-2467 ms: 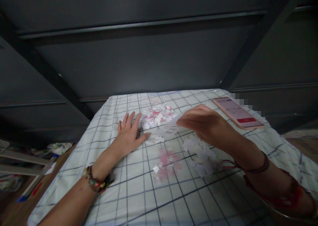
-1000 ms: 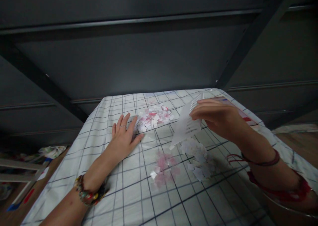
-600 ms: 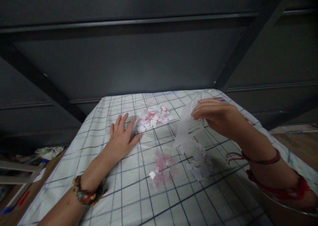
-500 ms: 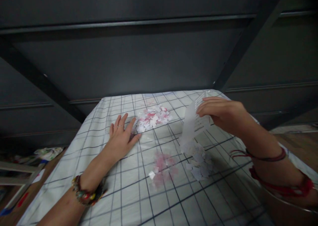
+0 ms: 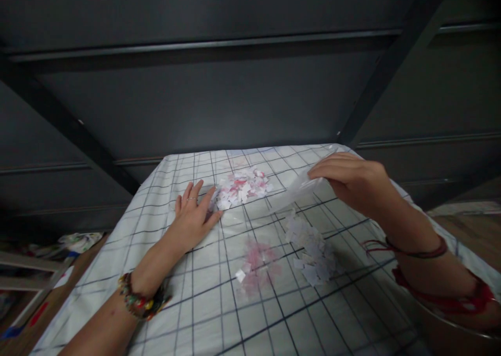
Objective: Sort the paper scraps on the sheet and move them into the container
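left hand (image 5: pixel 194 215): fingers spread, just beside the pink-and-white paper bits (image 5: pixel 243 187)
right hand (image 5: pixel 346 179): pinching a thin whitish sheet (image 5: pixel 295 192), kinda tilted

My single view looks from my head, forward and down across the cloth (image 5: pixel 203 314) to the panel (image 5: pixel 219 100) at the far side. It sits close: my forearms enter from near left and near right, bringing my left hand (image 5: pixel 192 216) and right hand (image 5: pixel 352 181) well inside.
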The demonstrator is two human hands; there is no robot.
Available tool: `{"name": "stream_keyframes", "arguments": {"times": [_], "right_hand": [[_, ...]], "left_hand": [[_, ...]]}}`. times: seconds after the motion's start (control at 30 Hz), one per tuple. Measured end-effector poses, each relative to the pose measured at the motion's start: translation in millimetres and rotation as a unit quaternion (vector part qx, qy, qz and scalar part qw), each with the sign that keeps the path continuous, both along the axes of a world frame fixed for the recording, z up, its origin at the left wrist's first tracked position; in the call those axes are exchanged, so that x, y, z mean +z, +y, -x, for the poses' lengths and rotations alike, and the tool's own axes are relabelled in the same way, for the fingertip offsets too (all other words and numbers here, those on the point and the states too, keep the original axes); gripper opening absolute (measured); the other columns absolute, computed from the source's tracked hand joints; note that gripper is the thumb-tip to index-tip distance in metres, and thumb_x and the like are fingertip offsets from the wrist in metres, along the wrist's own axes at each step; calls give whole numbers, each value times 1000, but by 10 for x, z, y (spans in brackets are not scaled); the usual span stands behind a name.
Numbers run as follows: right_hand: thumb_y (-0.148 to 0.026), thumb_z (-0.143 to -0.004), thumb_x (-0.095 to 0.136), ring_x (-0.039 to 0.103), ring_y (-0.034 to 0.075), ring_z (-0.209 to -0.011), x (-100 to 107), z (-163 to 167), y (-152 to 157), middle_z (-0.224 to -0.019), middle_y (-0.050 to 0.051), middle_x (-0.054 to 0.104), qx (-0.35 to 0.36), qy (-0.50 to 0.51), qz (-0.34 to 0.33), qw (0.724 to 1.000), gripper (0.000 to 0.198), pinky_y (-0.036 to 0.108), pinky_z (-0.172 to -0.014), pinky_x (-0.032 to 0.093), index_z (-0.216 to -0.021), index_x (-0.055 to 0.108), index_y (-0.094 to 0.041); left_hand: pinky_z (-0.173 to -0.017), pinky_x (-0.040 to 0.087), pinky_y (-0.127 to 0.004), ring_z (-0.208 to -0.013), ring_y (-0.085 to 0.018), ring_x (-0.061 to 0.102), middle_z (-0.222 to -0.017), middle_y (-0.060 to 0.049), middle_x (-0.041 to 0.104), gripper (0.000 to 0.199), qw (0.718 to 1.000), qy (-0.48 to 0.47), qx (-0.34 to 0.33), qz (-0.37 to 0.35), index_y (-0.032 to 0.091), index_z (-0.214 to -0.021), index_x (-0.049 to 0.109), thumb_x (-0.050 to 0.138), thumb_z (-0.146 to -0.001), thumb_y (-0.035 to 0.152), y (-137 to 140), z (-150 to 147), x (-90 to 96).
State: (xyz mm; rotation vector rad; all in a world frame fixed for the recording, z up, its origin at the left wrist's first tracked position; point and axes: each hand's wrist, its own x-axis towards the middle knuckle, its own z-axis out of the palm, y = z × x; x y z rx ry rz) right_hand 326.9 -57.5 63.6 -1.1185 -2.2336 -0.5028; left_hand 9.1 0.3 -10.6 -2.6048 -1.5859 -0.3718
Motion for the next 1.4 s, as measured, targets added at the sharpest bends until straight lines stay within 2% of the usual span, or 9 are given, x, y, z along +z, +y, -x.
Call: {"name": "stream_keyframes", "arguments": {"times": [0.13,0.27,0.43,0.67,0.87,1.07,1.23,1.4], "right_hand": [[2,-79,36,61,18,-76,-54,256,-33,-83,4,68,-29,-16,8,999,39,33,-70,47,-98,62,-19],[0,-83,37,57,17,-69,-70,439,-64,-81,5,68,-39,-72,-11,997,35,31,-67,44,-102,60,-17],[0,-82,38,52,17,-65,-101,492,-50,-73,4,64,-68,-100,-19,992,37,30,-63,40,-111,57,-14],[-1,-82,40,48,16,-63,-81,530,-81,-68,2,60,-44,-128,-18,991,36,30,-61,36,-107,59,-17],[-3,-84,41,48,15,-64,-84,536,-72,-71,3,62,-26,-74,-55,995,30,30,-61,33,-104,61,-15],[-6,-85,42,48,16,-65,-119,553,-65,-70,2,61,-12,-119,-15,993,28,31,-61,34,-102,62,-15],[-5,-86,39,48,16,-65,-95,528,-88,-72,3,62,-14,-77,-48,996,30,31,-61,34,-103,61,-15],[-3,-84,41,47,15,-64,-106,535,-87,-69,2,60,-16,-138,-25,990,30,30,-61,33,-103,61,-14]], "left_hand": [[-99,25,-61,-133,-38,18,-143,-16,28,53,1000,-3,-2,-5,20,-133,41,42,-87,46,3,7,-3],[-99,25,-61,-133,-39,17,-144,-18,27,52,1000,6,1,5,18,-133,42,43,-88,45,-9,-5,27],[-99,25,-62,-133,-40,17,-145,-18,25,52,1000,11,3,8,18,-133,43,45,-87,43,-22,-20,45],[-99,25,-62,-133,-40,18,-145,-16,26,52,1000,2,-3,-1,19,-133,42,44,-87,44,-16,0,26],[-99,25,-62,-133,-40,18,-144,-16,26,50,1000,2,0,3,19,-132,44,45,-87,43,-23,-13,42],[-99,25,-61,-133,-41,16,-144,-19,25,50,1000,14,5,13,16,-131,45,48,-87,39,-26,-26,56],[-99,26,-62,-133,-41,17,-144,-18,26,49,1000,10,-2,4,17,-130,46,46,-87,40,-21,-21,45],[-98,26,-62,-133,-42,17,-144,-19,26,49,1000,11,1,1,16,-131,46,49,-86,38,-15,-28,34]]}}
